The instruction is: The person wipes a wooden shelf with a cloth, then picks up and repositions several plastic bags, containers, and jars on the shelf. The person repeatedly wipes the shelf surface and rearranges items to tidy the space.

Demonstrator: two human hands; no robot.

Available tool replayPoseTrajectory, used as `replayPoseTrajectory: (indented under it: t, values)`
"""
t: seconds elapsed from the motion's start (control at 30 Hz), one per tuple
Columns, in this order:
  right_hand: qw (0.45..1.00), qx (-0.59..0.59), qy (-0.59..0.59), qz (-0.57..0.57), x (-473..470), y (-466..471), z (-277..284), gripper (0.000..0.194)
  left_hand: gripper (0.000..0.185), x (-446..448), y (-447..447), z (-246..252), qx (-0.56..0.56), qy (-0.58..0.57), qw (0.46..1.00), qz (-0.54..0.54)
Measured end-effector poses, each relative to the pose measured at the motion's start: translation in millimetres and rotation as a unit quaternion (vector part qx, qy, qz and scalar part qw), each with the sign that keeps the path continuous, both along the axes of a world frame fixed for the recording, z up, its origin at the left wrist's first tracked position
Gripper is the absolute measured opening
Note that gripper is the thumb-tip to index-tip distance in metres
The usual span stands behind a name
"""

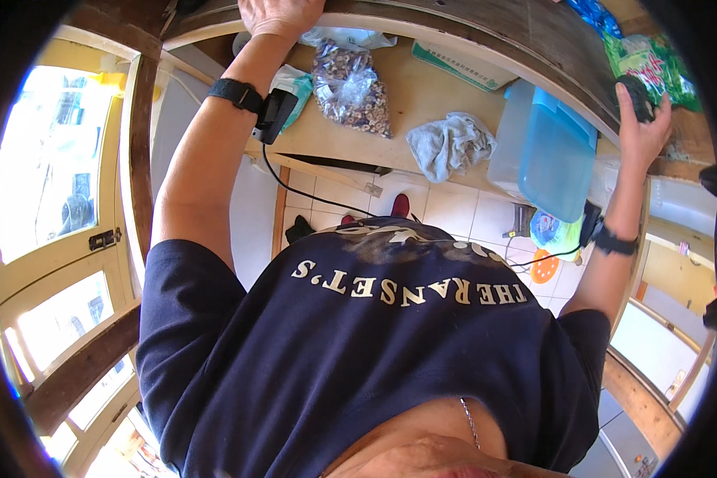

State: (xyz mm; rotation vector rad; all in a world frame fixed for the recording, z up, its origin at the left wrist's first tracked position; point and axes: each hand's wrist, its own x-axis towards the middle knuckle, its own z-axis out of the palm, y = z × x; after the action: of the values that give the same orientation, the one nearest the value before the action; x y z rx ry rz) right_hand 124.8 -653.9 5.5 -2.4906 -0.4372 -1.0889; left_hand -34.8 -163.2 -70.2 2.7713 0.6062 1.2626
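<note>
My left hand [282,13] is at the top edge of the view, over the edge of a dark wooden shelf [394,15]; its fingertips are cut off. At the upper right, my right hand [644,128] has its thumb and a finger around a dark rounded object [634,98], beside a green printed plastic packet [648,63]. Below the shelf, a clear bag of small ring-shaped pieces [352,95], a crumpled grey cloth [451,143] and a blue translucent plastic box [544,149] lie on a wooden board [394,155].
A white and green carton [463,66] and a teal and white packet [293,83] are on the lower board. Dark wooden posts [140,149] stand at left beside a glazed door [54,161]. Cables run from both wrist devices. An orange item [545,267] is on the tiled floor.
</note>
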Motion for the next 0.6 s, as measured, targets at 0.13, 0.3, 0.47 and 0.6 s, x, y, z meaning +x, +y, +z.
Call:
replayPoseTrajectory:
  t: [0.13, 0.3, 0.47, 0.6]
  values:
    - [0.886, 0.04, 0.248, 0.39, -104, 94, -62, 0.055, 0.05, 0, 0, 0, 0.025, -0.031, 0.999, -0.011]
    - [0.762, 0.138, 0.545, 0.321, -128, 241, -185, 0.089, 0.049, 1, 1, -1, 0.048, -0.065, 0.996, -0.024]
    - [0.829, 0.028, 0.529, 0.179, -93, 313, -266, 0.121, 0.047, -1, -2, 6, 0.032, -0.06, 0.997, -0.028]
    - [0.814, -0.007, 0.56, 0.154, -75, 336, -298, 0.125, 0.045, -3, -4, 13, -0.015, -0.031, 0.999, -0.04]
